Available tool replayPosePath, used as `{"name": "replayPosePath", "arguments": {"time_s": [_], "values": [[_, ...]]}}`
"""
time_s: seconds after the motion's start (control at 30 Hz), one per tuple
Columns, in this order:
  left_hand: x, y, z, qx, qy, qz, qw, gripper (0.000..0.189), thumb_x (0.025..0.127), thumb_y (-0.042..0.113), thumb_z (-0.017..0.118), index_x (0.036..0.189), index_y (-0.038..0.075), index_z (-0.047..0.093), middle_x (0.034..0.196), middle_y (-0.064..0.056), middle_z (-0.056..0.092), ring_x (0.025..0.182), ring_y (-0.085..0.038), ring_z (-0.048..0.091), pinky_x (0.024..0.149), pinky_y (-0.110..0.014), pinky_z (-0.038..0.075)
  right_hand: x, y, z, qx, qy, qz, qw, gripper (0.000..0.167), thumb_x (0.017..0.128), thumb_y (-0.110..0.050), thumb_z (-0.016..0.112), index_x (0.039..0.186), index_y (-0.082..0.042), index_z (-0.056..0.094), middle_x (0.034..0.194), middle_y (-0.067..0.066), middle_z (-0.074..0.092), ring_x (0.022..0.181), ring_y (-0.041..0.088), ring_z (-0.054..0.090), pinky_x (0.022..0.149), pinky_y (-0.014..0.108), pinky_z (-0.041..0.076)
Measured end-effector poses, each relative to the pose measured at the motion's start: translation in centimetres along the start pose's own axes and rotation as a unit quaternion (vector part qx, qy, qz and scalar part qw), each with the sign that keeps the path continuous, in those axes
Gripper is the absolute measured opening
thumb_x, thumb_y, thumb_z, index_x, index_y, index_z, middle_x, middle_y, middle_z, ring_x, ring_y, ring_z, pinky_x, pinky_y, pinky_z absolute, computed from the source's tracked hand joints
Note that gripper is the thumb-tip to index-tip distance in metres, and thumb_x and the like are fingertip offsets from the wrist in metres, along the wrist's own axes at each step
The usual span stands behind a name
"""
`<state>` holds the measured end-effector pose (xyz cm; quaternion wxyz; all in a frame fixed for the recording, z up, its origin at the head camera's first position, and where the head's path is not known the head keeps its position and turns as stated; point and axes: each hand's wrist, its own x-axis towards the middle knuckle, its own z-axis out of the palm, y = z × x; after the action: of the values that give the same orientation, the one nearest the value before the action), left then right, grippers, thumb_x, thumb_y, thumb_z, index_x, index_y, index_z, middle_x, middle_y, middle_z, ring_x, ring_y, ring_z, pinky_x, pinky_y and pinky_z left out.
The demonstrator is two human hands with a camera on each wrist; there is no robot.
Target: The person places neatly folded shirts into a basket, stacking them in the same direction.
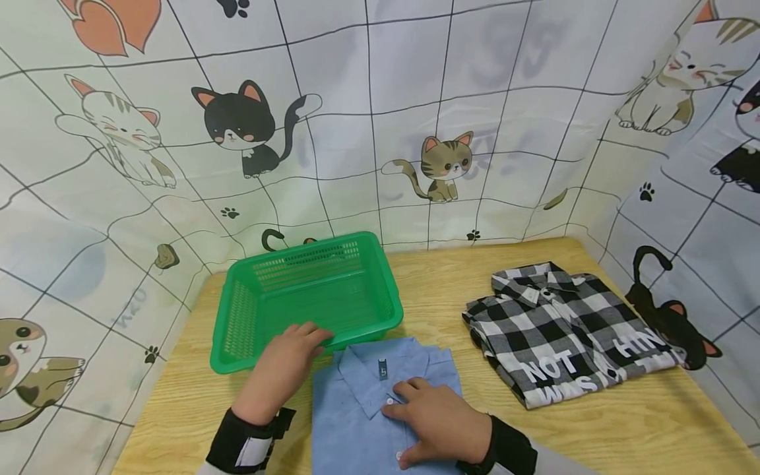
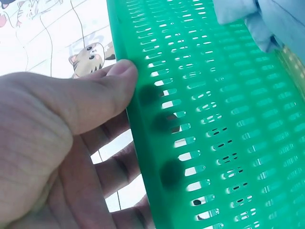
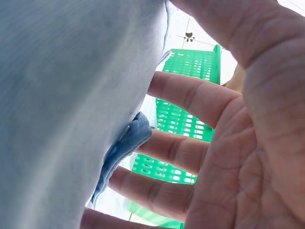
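A green plastic basket [image 1: 309, 300] with slotted walls stands at the back left of the table. My left hand [image 1: 287, 363] holds its near rim; in the left wrist view the thumb [image 2: 107, 90] lies on the near side of the basket wall [image 2: 200, 114] and the fingers reach behind it. A folded light blue shirt [image 1: 350, 429], collar toward the basket, lies in front. My right hand [image 1: 442, 422] rests on the shirt's front by the buttons, fingers spread. In the right wrist view its fingertips meet the blue cloth [image 3: 57, 114].
A folded black-and-white checked shirt [image 1: 564, 330] with white lettering lies on the right of the wooden table [image 1: 433, 284]. Cat-patterned cloth [image 1: 356, 132] hangs behind and at both sides. The blue shirt's collar end lies right at the basket's near side.
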<state>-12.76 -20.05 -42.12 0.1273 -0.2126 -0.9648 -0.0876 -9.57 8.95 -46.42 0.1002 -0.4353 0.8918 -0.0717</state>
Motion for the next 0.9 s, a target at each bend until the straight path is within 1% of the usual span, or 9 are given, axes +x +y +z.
{"name": "replayPosePath", "arguments": {"time_s": [0.13,0.37,0.5,0.6,0.73,0.9], "values": [[0.7,0.5,0.4,-0.006,-0.004,0.006,1.0,0.027,0.092,0.011,0.078,0.118,0.019,0.076,0.105,0.005,0.072,0.097,-0.02,0.067,0.074,-0.038,0.058,0.0,-0.1,-0.1,-0.006,0.001,0.0,1.0,0.071,0.078,-0.072,0.078,0.138,-0.038,0.065,0.135,-0.002,0.062,0.121,0.022,0.062,0.076,0.034,0.06],[2.3,1.9,1.1,0.001,0.003,0.043,0.9991,0.028,0.092,0.014,0.079,0.119,0.02,0.076,0.107,0.004,0.071,0.098,-0.021,0.067,0.074,-0.039,0.059,0.0,-0.2,0.0,-0.014,0.011,-0.009,0.9998,0.07,0.079,-0.072,0.077,0.138,-0.036,0.066,0.133,-0.001,0.063,0.119,0.022,0.063,0.076,0.033,0.06],[3.5,3.1,1.3,-0.004,-0.016,0.058,0.9982,0.028,0.094,0.016,0.077,0.121,0.021,0.074,0.113,0.002,0.071,0.105,-0.022,0.068,0.078,-0.042,0.059,-0.1,0.0,0.2,-0.015,0.015,-0.016,0.9997,0.069,0.081,-0.071,0.076,0.139,-0.036,0.066,0.135,-0.001,0.063,0.12,0.022,0.063,0.075,0.033,0.06],[4.5,4.1,1.5,-0.006,-0.029,0.071,0.997,0.027,0.096,0.018,0.074,0.122,0.022,0.074,0.114,0.002,0.071,0.104,-0.022,0.066,0.078,-0.042,0.059,-0.1,0.1,0.2,-0.013,0.019,-0.02,0.9995,0.068,0.082,-0.071,0.076,0.139,-0.036,0.065,0.136,-0.001,0.062,0.121,0.023,0.063,0.076,0.034,0.061],[5.5,5.2,1.8,-0.004,-0.033,0.09,0.9954,0.025,0.098,0.021,0.072,0.123,0.024,0.074,0.113,0.003,0.07,0.101,-0.021,0.065,0.075,-0.04,0.058,-0.1,0.1,0.2,-0.011,0.023,-0.023,0.9994,0.068,0.082,-0.07,0.075,0.14,-0.036,0.065,0.137,0.0,0.062,0.122,0.024,0.063,0.077,0.035,0.061],[6.5,6.3,2.4,-0.008,-0.037,0.101,0.9942,0.027,0.099,0.024,0.07,0.126,0.024,0.073,0.116,0.004,0.07,0.105,-0.021,0.065,0.079,-0.042,0.059,-0.2,0.2,0.1,-0.015,0.022,-0.027,0.9993,0.067,0.083,-0.07,0.075,0.14,-0.036,0.065,0.137,0.0,0.062,0.122,0.024,0.063,0.075,0.035,0.061]]}}
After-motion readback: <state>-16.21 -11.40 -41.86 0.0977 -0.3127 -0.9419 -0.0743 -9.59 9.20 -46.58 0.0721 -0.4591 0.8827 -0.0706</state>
